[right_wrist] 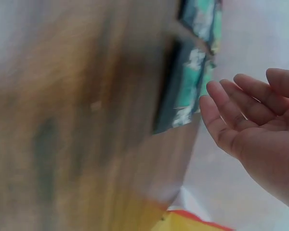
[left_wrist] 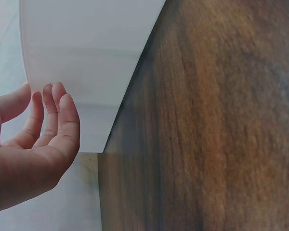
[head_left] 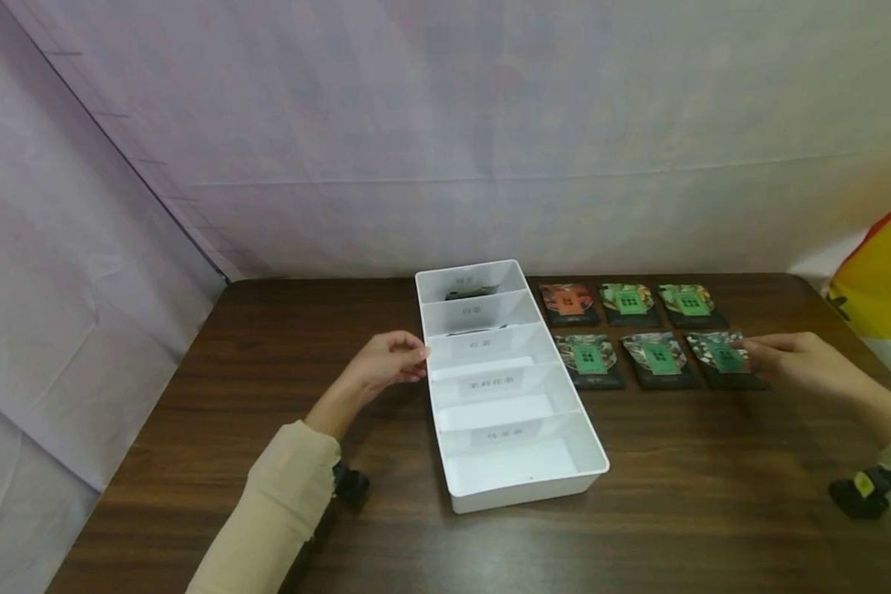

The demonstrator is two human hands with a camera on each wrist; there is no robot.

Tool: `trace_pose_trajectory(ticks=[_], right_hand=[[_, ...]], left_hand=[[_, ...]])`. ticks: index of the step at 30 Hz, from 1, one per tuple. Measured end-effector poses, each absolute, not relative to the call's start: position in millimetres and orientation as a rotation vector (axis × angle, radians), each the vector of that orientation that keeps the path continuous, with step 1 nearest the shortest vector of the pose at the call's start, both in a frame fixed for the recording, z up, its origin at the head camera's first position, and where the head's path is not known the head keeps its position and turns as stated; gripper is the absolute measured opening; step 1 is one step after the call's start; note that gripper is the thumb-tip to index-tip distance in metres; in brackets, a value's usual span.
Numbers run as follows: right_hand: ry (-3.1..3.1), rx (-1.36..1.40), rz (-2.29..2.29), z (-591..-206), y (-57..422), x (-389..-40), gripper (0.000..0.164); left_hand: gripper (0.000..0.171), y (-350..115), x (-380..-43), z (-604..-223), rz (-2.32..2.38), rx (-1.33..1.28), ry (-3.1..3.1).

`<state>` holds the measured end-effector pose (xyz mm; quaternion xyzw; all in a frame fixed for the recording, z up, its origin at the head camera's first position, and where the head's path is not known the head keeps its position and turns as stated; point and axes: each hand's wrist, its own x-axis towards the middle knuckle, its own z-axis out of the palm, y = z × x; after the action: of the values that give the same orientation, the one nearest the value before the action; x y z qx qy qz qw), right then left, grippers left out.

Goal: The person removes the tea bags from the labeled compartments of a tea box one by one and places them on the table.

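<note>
We see a smooth, plastic-looking tray (head_left: 523,497) with a soft sheen, its labels (head_left: 506,433) looking like flat paper, and packets (head_left: 588,356) whose printed faces resemble slick plastic film. The desk (head_left: 683,503) shows us wood grain under a satin gloss, while the creased backdrop (head_left: 445,148) and left sleeve (head_left: 263,516) look like matt cloth.

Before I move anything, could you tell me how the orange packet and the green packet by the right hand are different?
The orange packet has an orange front; the green packet has a green one. The orange packet is at the back row's left end; the green packet is at the front row's right end. In the head view, the right hand overlaps the green packet, while the orange packet is uncovered. Both have dark lower edges.
</note>
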<state>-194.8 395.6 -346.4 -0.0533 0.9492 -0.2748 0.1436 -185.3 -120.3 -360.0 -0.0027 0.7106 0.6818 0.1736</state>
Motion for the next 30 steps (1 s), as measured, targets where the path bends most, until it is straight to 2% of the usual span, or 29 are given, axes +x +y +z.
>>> trace_pose_trajectory(ticks=[9,19,26,30], right_hand=[[2.826,-0.285,-0.807,-315,368,-204,0.055],[2.781,-0.343,-0.862,-290,323,-214,0.059],[2.814,-0.483,-0.853,-279,288,-226,0.044],[2.780,-0.507,-0.859,-275,267,-231,0.043]], left_hand=[[0.005,-120,-186,-361,1.939,-0.011,2.011],[0.005,-120,-186,-361,1.940,-0.016,2.009],[0.005,-120,-185,-359,1.936,-0.016,2.009],[0.004,-121,-185,-360,1.930,-0.010,2.010]])
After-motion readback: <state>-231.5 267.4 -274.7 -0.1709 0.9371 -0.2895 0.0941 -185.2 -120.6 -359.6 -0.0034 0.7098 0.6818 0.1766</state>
